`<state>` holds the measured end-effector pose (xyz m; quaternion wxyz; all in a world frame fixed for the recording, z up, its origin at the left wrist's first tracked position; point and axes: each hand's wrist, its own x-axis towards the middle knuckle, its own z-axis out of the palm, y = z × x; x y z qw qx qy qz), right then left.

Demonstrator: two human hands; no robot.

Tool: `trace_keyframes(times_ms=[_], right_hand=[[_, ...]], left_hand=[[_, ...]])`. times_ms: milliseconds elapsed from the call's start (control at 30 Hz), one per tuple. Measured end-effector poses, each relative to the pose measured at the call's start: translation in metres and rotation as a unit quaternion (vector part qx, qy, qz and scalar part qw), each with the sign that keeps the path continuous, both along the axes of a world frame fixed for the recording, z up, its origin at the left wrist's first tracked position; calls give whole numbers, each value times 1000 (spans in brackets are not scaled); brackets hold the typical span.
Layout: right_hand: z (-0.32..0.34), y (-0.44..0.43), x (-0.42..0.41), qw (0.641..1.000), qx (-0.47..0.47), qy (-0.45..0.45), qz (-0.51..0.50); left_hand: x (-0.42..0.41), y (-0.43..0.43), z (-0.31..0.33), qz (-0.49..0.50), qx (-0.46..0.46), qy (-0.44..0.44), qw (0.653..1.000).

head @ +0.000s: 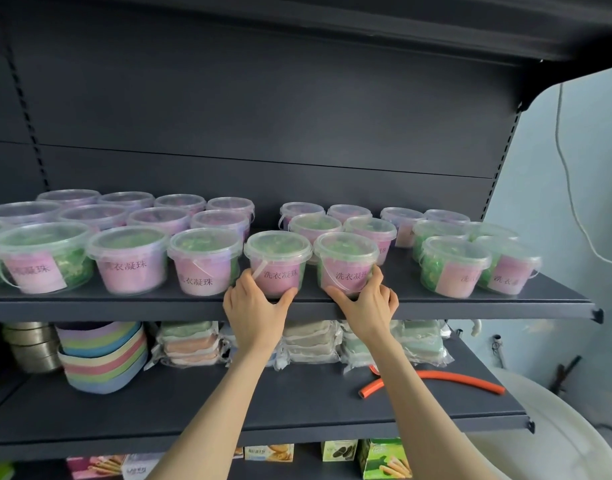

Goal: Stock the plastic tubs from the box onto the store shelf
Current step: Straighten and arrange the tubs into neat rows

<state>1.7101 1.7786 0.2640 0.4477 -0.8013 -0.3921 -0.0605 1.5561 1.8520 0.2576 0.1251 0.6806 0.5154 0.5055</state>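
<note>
Grips a clear lidded tub (278, 263) with the left hand (254, 308): fingers curled on its left side, thumb hooked along the base at front. Grips a second tub (346, 265) with the right hand (366, 306) in mirror fashion, thumb at the base, fingers wrapped round the right side. Both upright, lids on, pink labels forward, bases on the dark shelf (124, 304) at its front edge, about mid-length, close side by side. Along the rest of the shelf: more tubs (131, 259) of the same kind in rows running back to the rear panel, a large block toward the left end, a smaller cluster toward the right end. Green and pink contents visible through the walls. Below the shelf: stacked pastel bowls (103, 355), metal tins (30, 346), wrapped packs (190, 344), an orange hose (470, 381). Beyond the shelf's right end: a white cable (571, 188) hanging against a pale wall.
</note>
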Motion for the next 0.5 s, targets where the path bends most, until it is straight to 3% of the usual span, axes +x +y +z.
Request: trace_keyframes(times_ms=[500], right_hand=[[-3,-2,-8,1000,-16,1,-17]], left_hand=[[-7,-10,1,-23,-2,58,998]])
